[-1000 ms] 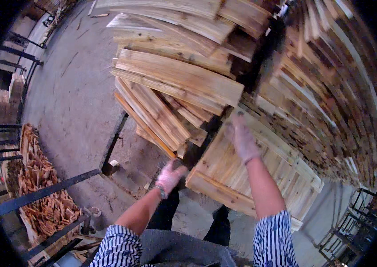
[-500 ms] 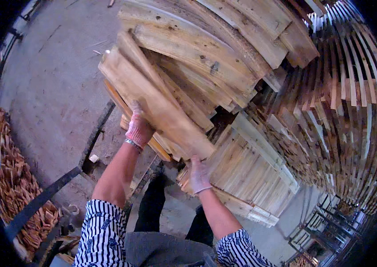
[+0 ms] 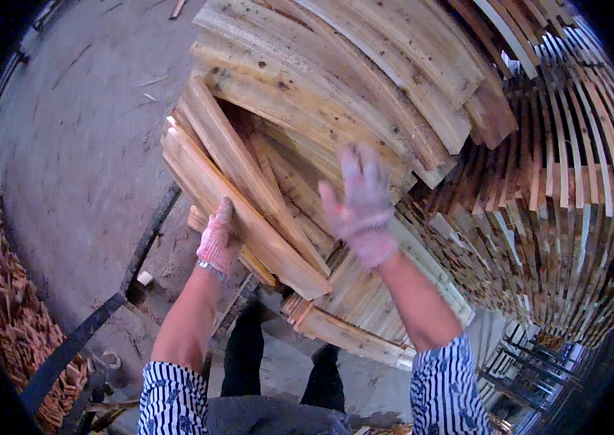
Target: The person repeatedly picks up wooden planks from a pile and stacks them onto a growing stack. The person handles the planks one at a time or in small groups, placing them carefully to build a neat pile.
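A wooden board [image 3: 262, 238] lies slantwise at the near side of a loose pile. My left hand [image 3: 218, 241], in a pinkish work glove, grips its near edge, thumb on top and fingers hidden beneath. My right hand [image 3: 365, 206], gloved too, is raised over the pile with fingers spread and nothing in it; motion blurs it slightly. Just beyond the gripped board rests another long board [image 3: 252, 170], with a dark gap behind it. Wider, knotty boards [image 3: 299, 101] overlap farther back.
A neat row of pale boards [image 3: 365, 301] sits low to the right of my legs. Tall stacks of slats [image 3: 539, 246] rise at the right. Wood scraps [image 3: 17, 312] are heaped at the far left, near a dark metal bar [image 3: 78, 348]. Concrete floor [image 3: 97, 130] spreads at the left.
My right hand has let go of the board's near right end and moved up and right, opening. The board has shifted down toward me and tilted, with my left hand still on it.
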Tool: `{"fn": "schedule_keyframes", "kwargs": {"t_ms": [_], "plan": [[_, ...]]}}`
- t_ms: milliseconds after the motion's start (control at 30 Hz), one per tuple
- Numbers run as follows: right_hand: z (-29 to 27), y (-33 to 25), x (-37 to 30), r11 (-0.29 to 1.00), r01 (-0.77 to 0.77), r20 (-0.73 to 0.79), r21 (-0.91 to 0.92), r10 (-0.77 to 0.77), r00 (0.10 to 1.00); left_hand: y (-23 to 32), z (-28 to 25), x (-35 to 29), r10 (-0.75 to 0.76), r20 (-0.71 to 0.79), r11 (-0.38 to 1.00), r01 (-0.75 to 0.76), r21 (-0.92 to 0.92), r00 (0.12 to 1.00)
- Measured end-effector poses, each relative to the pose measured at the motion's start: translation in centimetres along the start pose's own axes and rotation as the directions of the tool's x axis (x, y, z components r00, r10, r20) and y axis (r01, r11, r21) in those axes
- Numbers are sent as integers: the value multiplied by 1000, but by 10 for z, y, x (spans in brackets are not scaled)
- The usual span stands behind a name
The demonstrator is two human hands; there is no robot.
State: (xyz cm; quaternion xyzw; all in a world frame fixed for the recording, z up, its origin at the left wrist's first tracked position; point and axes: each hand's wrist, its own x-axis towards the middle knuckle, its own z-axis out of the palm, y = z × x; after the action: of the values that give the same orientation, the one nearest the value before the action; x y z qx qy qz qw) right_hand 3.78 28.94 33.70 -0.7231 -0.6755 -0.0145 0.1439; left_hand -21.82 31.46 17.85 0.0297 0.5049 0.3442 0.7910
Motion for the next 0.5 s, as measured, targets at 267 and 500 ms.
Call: {"fn": "schedule_keyframes", "kwargs": {"t_ms": [267,500], "plan": [[41,52,74,799,130,194,-588,-17,981,-2,12,-1,-26,-68,999,23,-49,997],[16,34,72,850,211,339,-483,-41,940,1,-15,4,-28,-67,999,26,-24,997]]}}
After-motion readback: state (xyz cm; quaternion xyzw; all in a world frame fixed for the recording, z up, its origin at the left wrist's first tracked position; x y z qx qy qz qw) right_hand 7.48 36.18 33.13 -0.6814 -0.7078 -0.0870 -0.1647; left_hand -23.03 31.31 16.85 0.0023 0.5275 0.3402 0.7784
